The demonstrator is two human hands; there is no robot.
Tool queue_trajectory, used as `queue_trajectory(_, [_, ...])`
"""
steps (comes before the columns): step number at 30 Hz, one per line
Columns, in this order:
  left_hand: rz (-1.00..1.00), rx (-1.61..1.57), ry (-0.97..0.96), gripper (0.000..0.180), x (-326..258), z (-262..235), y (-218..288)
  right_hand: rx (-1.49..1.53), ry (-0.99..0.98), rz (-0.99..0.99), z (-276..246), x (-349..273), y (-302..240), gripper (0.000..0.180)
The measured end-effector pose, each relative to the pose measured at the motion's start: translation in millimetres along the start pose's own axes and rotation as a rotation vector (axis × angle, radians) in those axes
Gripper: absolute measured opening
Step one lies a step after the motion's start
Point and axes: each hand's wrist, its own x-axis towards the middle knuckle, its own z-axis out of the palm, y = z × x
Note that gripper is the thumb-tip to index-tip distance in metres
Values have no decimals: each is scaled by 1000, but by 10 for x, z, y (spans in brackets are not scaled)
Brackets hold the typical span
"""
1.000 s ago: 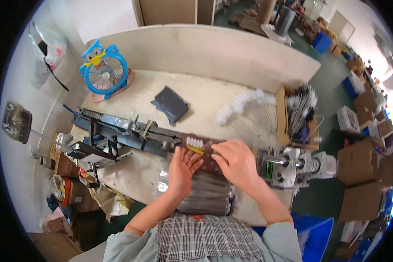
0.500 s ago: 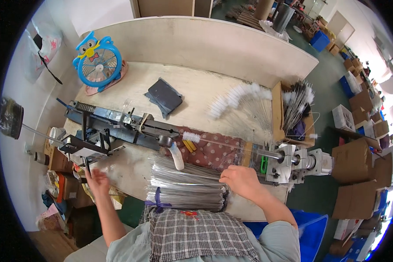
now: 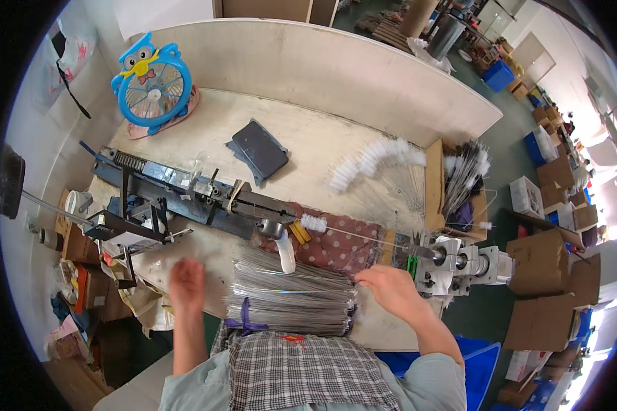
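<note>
My right hand [image 3: 393,289] has its thumb and fingers pinched together at the right ends of a thick bundle of thin metal wires [image 3: 291,291]. Whatever lies between those fingertips is too small to make out. Blurred by motion, my left hand [image 3: 187,284] is over the bench's front edge, left of the bundle, below a black metal lever frame [image 3: 127,229]. Beyond the bundle, a small white bristle brush [image 3: 313,223] on a twisted wire stretches toward the metal chuck [image 3: 449,255] at the right. A white-wrapped handle [image 3: 286,253] sticks out toward me from the long rail.
A blue owl-shaped fan [image 3: 154,92] and a dark phone [image 3: 260,149] are at the back. Fanned-out white brushes [image 3: 377,161] lie beside a cardboard box [image 3: 433,185] holding more. Purple cloth [image 3: 245,316] ties the bundle. A blue bin [image 3: 476,370] stands at lower right.
My left hand has come away from the black lever, moving right and toward me. My right hand has shifted slightly right. The brush sits a little farther right along the rail.
</note>
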Motion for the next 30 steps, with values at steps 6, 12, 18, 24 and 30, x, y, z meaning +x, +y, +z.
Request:
queue_trajectory(6, [-239,331,-316,28,-766,1343,-640,-43,9,-37,50,-89,123,13])
queue_trajectory(12, [-286,606,-420,22,-1386,2068,-1056,-88,135,-160,137,-82,211,15])
queue_trajectory(18, [-909,39,-538,36,-1292,2187,-210,-266,80,-244,28,-32,22,15])
queue_trajectory(24, [-583,81,-491,52,-1190,1853,-229,-281,31,11,10,25,-237,23])
queue_trajectory(30, [-667,615,-732,38,-1237,1735,-398,-495,351,25,-803,-69,3,26])
